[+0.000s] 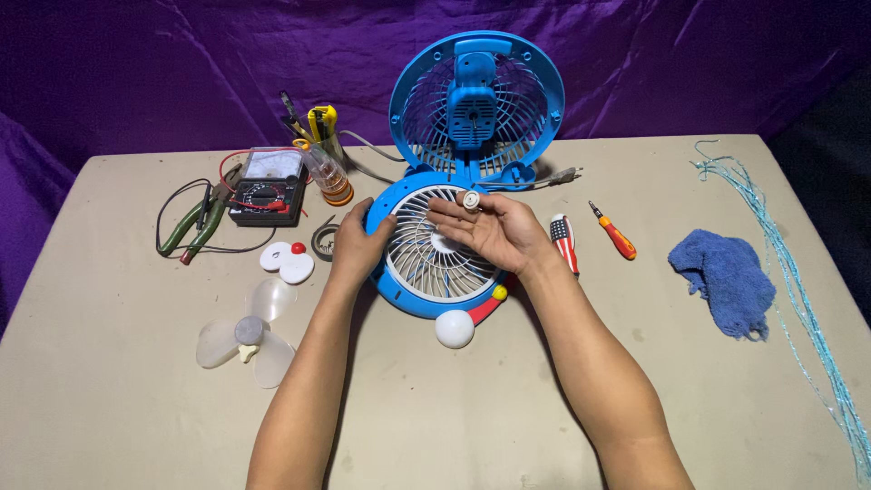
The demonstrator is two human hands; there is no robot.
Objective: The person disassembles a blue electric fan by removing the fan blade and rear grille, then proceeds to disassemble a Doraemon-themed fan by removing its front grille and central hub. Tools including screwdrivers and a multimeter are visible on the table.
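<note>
A blue fan's rear half (476, 100) stands upright at the back of the table, motor housing facing me. Its blue front grille ring (392, 289) with white ribs lies flat before it. My left hand (356, 243) grips the grille ring's left edge. My right hand (490, 231) hovers over the grille, palm up, pinching a small round white-and-silver part (472, 200) between thumb and fingertips. A white ball-shaped knob (454, 328) sits at the grille's near edge, beside a red and yellow piece (492, 299).
A clear fan blade (247, 334) lies left of my arm, with a white cap and red knob (287, 259) above it. Multimeter (266, 187), green pliers (201, 222) and tool cup (325, 163) stand back left. Two screwdrivers (613, 230), blue cloth (726, 279) and blue strands (798, 281) lie right.
</note>
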